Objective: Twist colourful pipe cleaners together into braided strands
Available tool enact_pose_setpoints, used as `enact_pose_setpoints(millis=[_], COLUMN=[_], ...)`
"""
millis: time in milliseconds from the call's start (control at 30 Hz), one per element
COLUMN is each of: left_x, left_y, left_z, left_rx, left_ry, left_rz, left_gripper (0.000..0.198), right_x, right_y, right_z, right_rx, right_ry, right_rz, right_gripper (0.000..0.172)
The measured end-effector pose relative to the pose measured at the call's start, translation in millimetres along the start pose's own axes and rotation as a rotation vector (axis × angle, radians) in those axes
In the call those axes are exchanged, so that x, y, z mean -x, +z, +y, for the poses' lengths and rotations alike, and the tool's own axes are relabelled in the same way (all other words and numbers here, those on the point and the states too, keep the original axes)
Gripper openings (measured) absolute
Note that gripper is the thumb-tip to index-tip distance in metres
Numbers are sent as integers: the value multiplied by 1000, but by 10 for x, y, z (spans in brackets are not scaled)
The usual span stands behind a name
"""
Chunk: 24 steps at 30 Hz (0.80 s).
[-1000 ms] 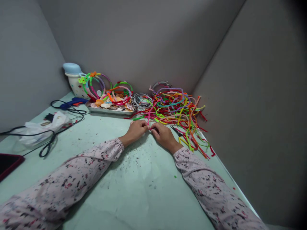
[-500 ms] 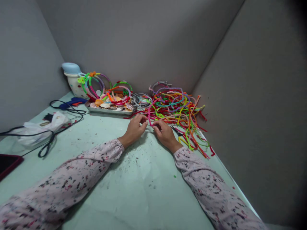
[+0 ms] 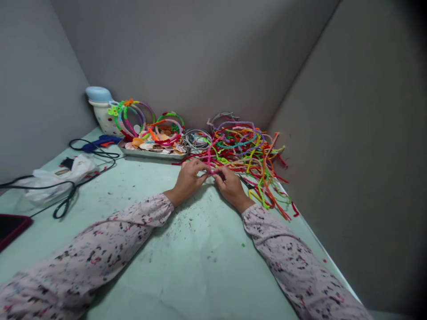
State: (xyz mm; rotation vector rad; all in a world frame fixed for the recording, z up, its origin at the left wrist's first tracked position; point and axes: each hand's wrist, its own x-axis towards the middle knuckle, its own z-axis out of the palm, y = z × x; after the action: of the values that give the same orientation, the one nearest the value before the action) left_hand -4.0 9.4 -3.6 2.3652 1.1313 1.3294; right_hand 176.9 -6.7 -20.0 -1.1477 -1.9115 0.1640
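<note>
A thin pink pipe cleaner (image 3: 209,158) rises from between my fingertips, its lower end pinched low over the table. My left hand (image 3: 191,180) closes thumb and index finger on it from the left. From the right, my right hand (image 3: 230,184) pinches the same piece, the two sets of fingertips almost touching. Fingers cover most of the gripped end. Just behind lies a tangled heap of coloured pipe cleaners (image 3: 240,144). Scissors with yellow handles (image 3: 252,195) rest beside my right wrist, partly under loose pipe cleaners.
A metal tray (image 3: 150,154) holds shells and fuzzy rings at the back. Behind it stands a white container with a blue lid (image 3: 100,95). Coiled grey wire (image 3: 197,138) lies beside the tray. Leftward are a plastic bag (image 3: 50,182), black cable (image 3: 71,195) and dark-red-edged device (image 3: 13,229).
My left fingertips have moved slightly right and closed on the pink pipe cleaner, next to my right fingertips. My right hand has stayed nearly still.
</note>
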Motion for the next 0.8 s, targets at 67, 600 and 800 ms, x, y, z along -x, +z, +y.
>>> enact_pose_setpoints(millis=[67, 600, 800], left_x=[-2, 0, -6], left_y=[3, 2, -5], left_z=[-4, -41, -25], left_rx=[-3, 13, 23], left_ry=[-4, -8, -20], left_rz=[3, -20, -11], left_gripper=[10, 10, 10], right_x=[1, 6, 6], right_y=[1, 0, -6], right_z=[-1, 4, -10], right_rx=[-4, -5, -5], right_ry=[3, 8, 9], right_rz=[-2, -5, -12], right_gripper=[14, 14, 14])
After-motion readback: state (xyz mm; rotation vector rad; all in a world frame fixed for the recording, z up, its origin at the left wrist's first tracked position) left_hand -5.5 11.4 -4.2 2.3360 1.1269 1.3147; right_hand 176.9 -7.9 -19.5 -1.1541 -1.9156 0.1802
